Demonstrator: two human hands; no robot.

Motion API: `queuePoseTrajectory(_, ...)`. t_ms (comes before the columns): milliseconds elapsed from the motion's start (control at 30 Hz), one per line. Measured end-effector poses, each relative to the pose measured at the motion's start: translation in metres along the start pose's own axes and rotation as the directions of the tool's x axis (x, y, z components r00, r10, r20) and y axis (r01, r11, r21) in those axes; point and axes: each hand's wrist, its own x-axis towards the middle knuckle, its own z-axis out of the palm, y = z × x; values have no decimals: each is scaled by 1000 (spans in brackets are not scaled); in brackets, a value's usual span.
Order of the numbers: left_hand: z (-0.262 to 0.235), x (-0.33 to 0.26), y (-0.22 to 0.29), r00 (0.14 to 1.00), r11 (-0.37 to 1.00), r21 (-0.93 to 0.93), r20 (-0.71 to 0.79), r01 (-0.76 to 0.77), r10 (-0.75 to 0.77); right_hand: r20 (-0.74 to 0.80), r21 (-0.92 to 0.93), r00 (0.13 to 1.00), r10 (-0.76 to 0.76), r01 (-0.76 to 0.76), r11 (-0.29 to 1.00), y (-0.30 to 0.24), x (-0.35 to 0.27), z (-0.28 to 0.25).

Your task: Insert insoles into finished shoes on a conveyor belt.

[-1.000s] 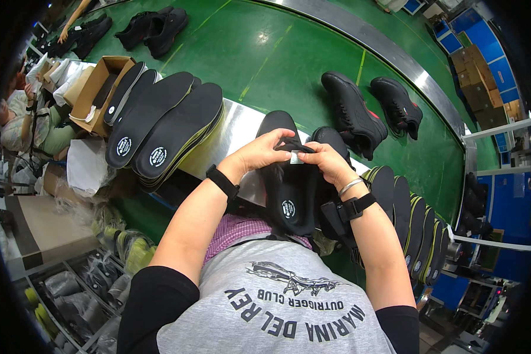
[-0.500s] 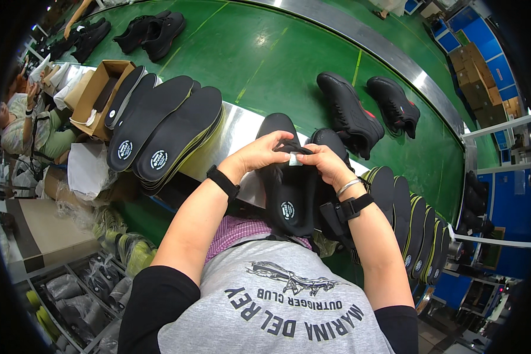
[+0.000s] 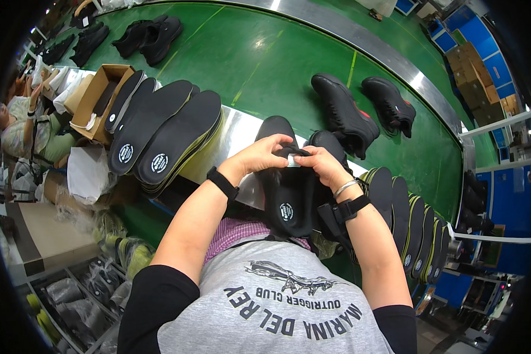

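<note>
Both hands, left hand (image 3: 258, 158) and right hand (image 3: 320, 166), pinch a small white tag (image 3: 293, 163) at the top of a black insole (image 3: 286, 197) held upright between them, which looks light, thin and bendy, best gripped by its edges.

A matt black foam-like insole (image 3: 289, 197) with a small round label is held by both hands; a small pale sticker (image 3: 294, 163), paper-like, is pinched at its middle. At nine o'clock of it, stacked insoles (image 3: 159, 133) show the same dull black cloth-like top and yellow-green edges. A glossy brushed-metal table (image 3: 236, 133) is seen beneath. At twelve o'clock the conveyor belt (image 3: 265, 59) appears smooth green with a slight sheen, edged by shiny metal; black shoes (image 3: 343, 113) on it look matt. At ten o'clock a brown cardboard box (image 3: 97, 88) is seen.
</note>
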Motion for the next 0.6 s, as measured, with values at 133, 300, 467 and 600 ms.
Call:
queuePoseTrajectory(133,5,0,8,969,965,178,-125,-191,215,-115,-516,946,-304,205,832,-11,-21,6)
queuePoseTrajectory(300,12,-4,21,932,909,374,-227,-183,281,-247,-593,741,-624,393,702,-8,-96,-35)
queuePoseTrajectory(467,42,-29,30,737,658,726,-330,-201,590,-550,-637,799,-243,-213,741,43,-143,-67)
queuePoseTrajectory(600,86,-38,26,867,619,762,-164,-192,471,-457,-312,889,14,-176,934,63,-145,-52)
